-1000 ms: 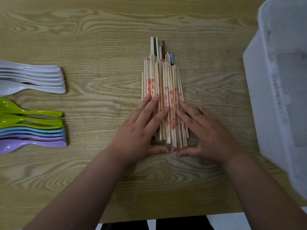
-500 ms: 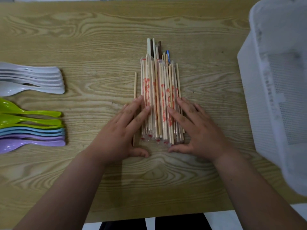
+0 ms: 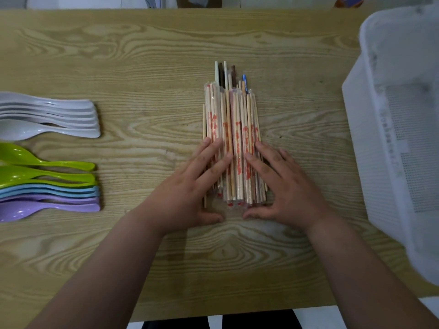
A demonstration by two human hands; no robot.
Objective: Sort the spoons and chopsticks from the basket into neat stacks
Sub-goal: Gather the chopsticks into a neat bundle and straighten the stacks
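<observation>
Two hands of mine bracket the chopsticks, which lie in one pile at the middle of the bench, running away from me. My left hand lies flat against the pile's left side, its fingers straight and pressing on the sticks. My right hand mirrors it on the right side, fingers also straight. Neither hand grips anything. Both thumbs point inward along the bench, just in front of the near ends. Most of the sticks are pale wood in clear sleeves with red print. A few longer ones, white, dark brown and one blue-tipped, poke out past the far end. One bare stick runs along the pile's left edge, partly under my left fingers.

Off to the right stands the basket, white with mesh walls, well apart from my right hand. Far to the left, the spoons lie with their handles pointing toward the pile: white spoons stacked at the back, then green spoons, blue spoons and purple spoons nearer me. All of them are well apart from my left hand.
</observation>
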